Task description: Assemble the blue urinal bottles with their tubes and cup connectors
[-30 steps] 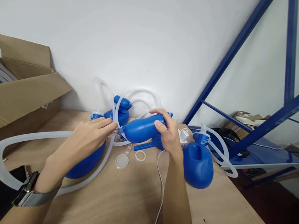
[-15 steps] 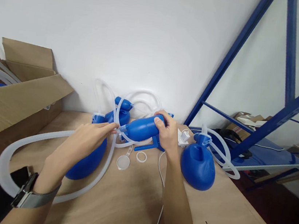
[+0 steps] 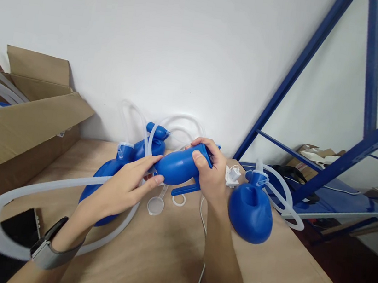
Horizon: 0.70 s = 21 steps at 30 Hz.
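A blue plastic urinal funnel [image 3: 176, 166] is held tilted above the table, its wide end up to the right. My right hand [image 3: 210, 168] wraps round that wide end, thumb on top. At the narrow end, my left hand [image 3: 135, 181] closes its fingers and thumb on the funnel, hiding the joint with the tube. A translucent hose [image 3: 2, 209] loops from there past my left wrist. Behind my left hand stands a blue urinal bottle [image 3: 99, 187]. Below the funnel lie a clear round cap [image 3: 155, 206] and a white ring [image 3: 178, 201], partly covered by a blue handle [image 3: 184, 189].
An open cardboard box [image 3: 25, 138] with hoses stands at the left. A black tablet-like object [image 3: 9, 248] lies beneath the hose. Another blue bottle [image 3: 251, 214] is at the right, near a white charger [image 3: 233, 173] and its cable [image 3: 201, 273]. A blue metal rack [image 3: 287, 85] borders the table.
My left hand has shifted from pinching the tube at the narrow end to gripping the funnel's narrow end with thumb and fingers. The funnel has turned slightly and its wide rim shows more.
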{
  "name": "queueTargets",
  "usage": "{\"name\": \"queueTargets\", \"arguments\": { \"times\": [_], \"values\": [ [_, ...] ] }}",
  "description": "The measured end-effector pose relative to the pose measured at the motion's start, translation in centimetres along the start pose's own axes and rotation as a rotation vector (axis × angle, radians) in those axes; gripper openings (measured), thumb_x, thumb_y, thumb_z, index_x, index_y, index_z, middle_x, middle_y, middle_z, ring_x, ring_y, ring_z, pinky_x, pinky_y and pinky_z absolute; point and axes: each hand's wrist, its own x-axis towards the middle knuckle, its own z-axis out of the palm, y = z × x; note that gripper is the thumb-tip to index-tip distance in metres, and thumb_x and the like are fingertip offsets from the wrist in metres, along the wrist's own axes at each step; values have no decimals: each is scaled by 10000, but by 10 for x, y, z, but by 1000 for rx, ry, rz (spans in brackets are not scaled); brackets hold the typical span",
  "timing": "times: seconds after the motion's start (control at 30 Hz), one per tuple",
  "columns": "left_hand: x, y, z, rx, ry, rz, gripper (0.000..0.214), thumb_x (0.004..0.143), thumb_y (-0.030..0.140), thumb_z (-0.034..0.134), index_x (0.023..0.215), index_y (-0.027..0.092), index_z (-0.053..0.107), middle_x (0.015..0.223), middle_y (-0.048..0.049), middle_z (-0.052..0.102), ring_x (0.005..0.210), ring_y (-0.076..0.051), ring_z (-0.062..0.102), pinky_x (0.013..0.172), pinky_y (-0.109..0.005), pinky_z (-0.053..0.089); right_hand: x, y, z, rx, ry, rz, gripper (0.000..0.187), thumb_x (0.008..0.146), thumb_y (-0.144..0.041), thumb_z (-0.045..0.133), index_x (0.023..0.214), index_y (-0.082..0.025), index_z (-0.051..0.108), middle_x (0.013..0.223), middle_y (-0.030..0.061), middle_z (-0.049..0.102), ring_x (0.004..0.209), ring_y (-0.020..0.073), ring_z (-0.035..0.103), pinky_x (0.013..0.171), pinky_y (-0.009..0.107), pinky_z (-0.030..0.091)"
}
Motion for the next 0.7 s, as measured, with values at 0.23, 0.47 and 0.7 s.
{"name": "queueTargets", "arguments": {
  "times": [0.23, 0.47, 0.7],
  "values": [
    [5, 8, -5, -3, 51, -9, 450, 1004, 589, 492, 920, 205, 712, 707, -7, 677, 621, -180, 574, 627, -280, 438, -8, -6, 7, 26, 88, -97, 129, 876, -350, 613, 952, -247, 624, 895, 31, 745, 857, 239, 735, 815, 388, 590],
    [5, 12, 4, -41, 109, -97, 553, 904, 674, 565, 612, 211, 485, 527, 56, 399, 538, -116, 305, 520, -259, 250, -8, -6, -2, -54, 140, -190, 129, 866, -341, 634, 930, -233, 661, 836, -8, 747, 767, 201, 730, 733, 343, 586],
    [9, -1, 13, -80, 132, -199, 593, 847, 669, 650, 550, 196, 452, 557, 59, 277, 591, -112, 224, 537, -271, 203, -12, -13, -3, -266, 185, -311, 102, 863, -299, 626, 913, -234, 687, 844, -15, 756, 780, 200, 727, 756, 346, 578]
  ]
}}
